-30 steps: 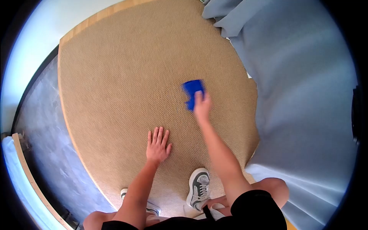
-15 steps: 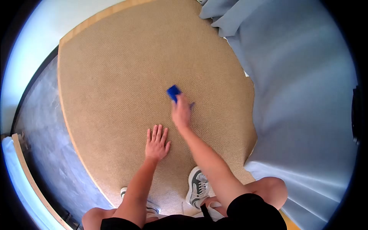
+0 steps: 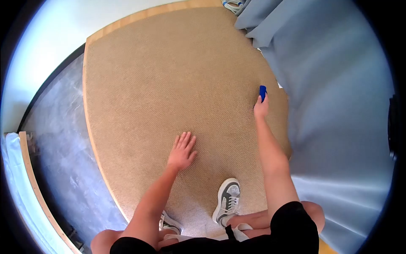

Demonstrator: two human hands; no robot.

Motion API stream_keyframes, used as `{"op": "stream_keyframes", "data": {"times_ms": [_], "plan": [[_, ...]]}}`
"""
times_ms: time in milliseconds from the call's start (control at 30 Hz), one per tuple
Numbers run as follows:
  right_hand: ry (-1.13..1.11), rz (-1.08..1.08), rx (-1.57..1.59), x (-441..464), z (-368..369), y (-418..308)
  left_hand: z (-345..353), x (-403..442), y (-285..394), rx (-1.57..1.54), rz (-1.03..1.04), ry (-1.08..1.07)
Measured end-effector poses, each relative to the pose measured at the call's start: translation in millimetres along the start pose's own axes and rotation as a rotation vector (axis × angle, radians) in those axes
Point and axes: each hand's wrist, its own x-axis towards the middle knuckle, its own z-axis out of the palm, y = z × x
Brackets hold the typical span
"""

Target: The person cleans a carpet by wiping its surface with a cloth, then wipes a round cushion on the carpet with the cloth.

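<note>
My right hand (image 3: 261, 108) is closed around a small blue brush (image 3: 262, 92), out near the right side of the tan carpet (image 3: 169, 80). Its blue end sticks out past my fingers; my grip hides the rest, and the bristles cannot be made out. My left hand (image 3: 182, 152) lies palm down on the carpet with its fingers stretched out, holding nothing. It rests in front of my feet, left of the brush.
A grey-blue curtain (image 3: 334, 106) hangs along the right edge of the carpet. Pale wooden trim (image 3: 86, 84) borders its left side, beside a dark bluish floor (image 3: 67, 127). A coiled white cable (image 3: 232, 5) lies at the far edge. My shoe (image 3: 228, 201) stands on the carpet.
My right hand has swept the brush from the middle of the carpet to the right, close to the curtain. The view has shifted slightly; my left hand stays flat on the carpet.
</note>
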Motion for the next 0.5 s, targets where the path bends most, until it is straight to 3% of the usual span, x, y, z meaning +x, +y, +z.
{"op": "stream_keyframes", "data": {"times_ms": [67, 133, 267, 333, 500], "plan": [[-0.283, 0.1, -0.257, 8.8, -14.5, 7.8, 2.3, -17.7, -13.1, 0.094, -0.054, 0.04], [-0.232, -0.007, -0.302, -3.8, 13.2, 30.5, -1.1, -30.7, -26.4, 0.195, -0.117, 0.084], [-0.182, -0.376, -0.255, -89.7, 59.3, -1.6, -8.7, -49.8, -50.5, 0.235, -0.211, 0.098], [-0.216, -0.41, -0.271, -138.1, 71.2, -39.3, -4.9, -50.1, -55.6, 0.284, -0.189, 0.077], [-0.42, -0.529, 0.028, -231.2, 89.0, -120.1, -0.1, -47.9, -55.7, 0.323, -0.214, 0.043]]}}
